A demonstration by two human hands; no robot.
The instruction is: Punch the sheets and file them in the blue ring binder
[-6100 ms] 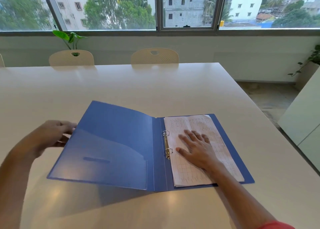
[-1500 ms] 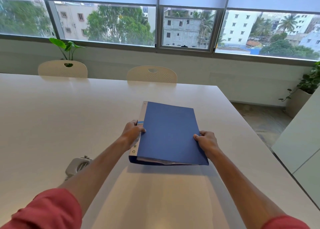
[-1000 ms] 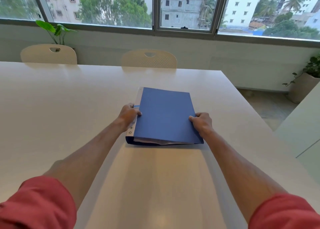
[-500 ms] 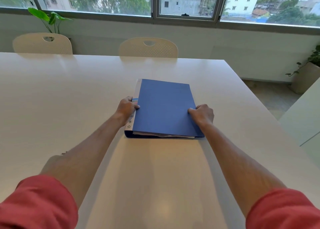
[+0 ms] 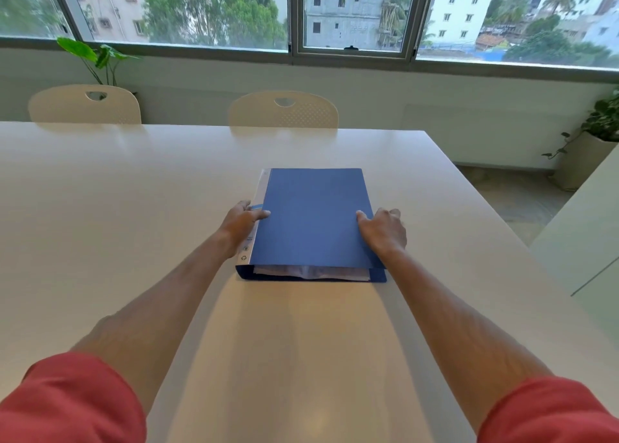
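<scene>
Blue ring binder (image 5: 313,218): closed, flat on white table (image 5: 134,191), sheets (image 5: 310,272) inside (edges show at the near end). Left hand (image 5: 239,225) grips the spine, right hand (image 5: 382,230) the open edge. Filing apparently complete; next, letting go.

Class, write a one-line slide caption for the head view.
Both hands, left and right, grip the closed blue binder on the white table.

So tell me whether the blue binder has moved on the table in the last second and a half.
Yes, slightly: the blue binder has turned counterclockwise; its far edge, skewed before, now parallels the far edge of the table.
</scene>
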